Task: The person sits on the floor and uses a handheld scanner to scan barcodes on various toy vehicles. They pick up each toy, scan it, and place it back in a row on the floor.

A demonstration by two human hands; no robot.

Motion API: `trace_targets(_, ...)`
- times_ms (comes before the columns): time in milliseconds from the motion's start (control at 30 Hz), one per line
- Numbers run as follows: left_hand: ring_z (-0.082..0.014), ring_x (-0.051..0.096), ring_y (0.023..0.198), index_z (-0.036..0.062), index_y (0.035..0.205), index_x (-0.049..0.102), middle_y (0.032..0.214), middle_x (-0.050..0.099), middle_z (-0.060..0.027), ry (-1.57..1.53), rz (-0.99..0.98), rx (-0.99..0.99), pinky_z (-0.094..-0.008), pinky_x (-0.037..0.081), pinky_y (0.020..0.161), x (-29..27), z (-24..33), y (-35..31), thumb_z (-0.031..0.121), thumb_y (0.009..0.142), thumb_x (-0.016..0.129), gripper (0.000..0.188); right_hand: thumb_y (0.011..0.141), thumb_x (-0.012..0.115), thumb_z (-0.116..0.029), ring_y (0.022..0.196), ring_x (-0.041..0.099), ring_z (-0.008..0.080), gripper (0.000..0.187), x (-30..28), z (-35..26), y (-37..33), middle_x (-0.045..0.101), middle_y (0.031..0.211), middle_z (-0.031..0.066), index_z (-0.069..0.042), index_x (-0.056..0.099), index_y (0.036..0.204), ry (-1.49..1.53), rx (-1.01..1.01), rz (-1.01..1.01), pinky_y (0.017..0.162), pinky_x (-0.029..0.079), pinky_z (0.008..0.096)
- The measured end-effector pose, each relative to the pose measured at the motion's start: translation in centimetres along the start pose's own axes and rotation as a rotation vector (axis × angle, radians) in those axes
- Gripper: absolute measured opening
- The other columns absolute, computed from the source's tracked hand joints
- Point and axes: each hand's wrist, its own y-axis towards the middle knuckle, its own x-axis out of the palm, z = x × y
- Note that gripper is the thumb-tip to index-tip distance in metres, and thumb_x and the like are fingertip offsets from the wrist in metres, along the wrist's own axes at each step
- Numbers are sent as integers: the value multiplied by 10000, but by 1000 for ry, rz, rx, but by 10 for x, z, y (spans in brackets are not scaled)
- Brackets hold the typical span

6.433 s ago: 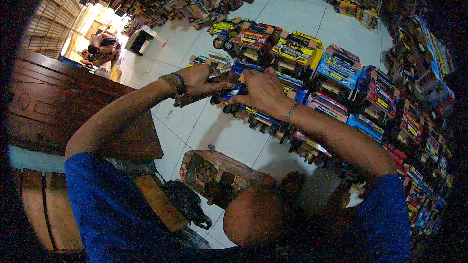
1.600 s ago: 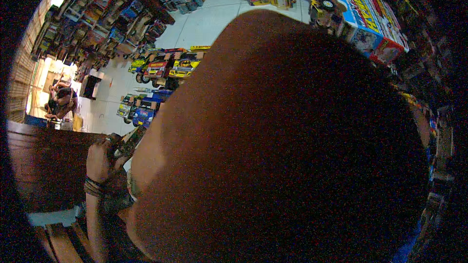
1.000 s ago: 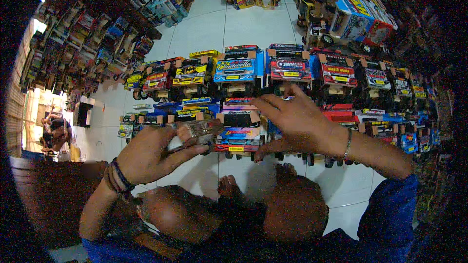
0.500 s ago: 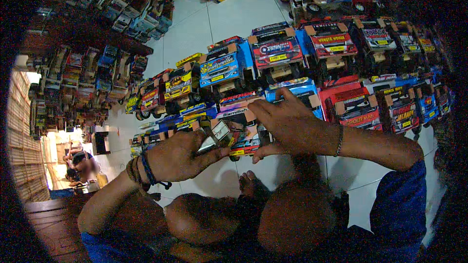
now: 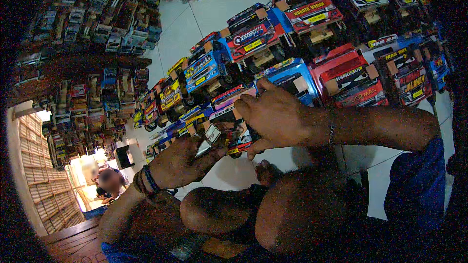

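Observation:
My left hand [image 5: 183, 163] is closed, with a small shiny silver-and-white flat piece [image 5: 210, 139] between thumb and fingers; its exact kind does not show. Right behind that piece stands a toy truck [image 5: 239, 139] with a pink upper panel and a red, blue and dark front. Bent over the truck's right side is my right hand [image 5: 278, 119], its fingers at the upper panel and its thumb low by the bumper, gripping it. Part of the truck's front is hidden by both hands.
Rows of painted toy trucks surround the hands: a blue one [image 5: 205, 69], a red one [image 5: 353, 85] and several more. Others crowd racks [image 5: 92, 97] at the left. White floor tiles [image 5: 209, 9] show between rows. A person [image 5: 111, 182] sits by a bright opening.
The view has turned and shifted, so the truck rows slant more. Both hands keep nearly the same hold at the same truck, and the silver piece stays in the left hand.

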Motion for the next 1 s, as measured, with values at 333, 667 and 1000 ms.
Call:
trace_targets(333,-303,707,608,-66,929,605,611,652,-150,3,98,98,-429,551,573,10,-9,4,563,995,573,633,735,775,-628,989,676,337,802,3,-1,0,655,1027,182,46,582,1124,12,-7,83,1010,422,500)
trace_targets(667,-377,695,664,-41,1009,651,675,650,-222,15,160,119,-483,535,603,16,1,3,524,1003,579,569,712,790,-624,957,680,353,795,1,-3,-1,656,1004,183,40,584,1096,19,2,110,1000,428,494)
trace_targets(1000,-437,696,776,12,1084,688,823,690,-270,-55,183,22,-513,553,691,25,17,8,491,984,628,494,734,789,-604,992,674,341,784,0,-2,2,643,1046,179,40,562,1120,0,24,40,1018,413,498)
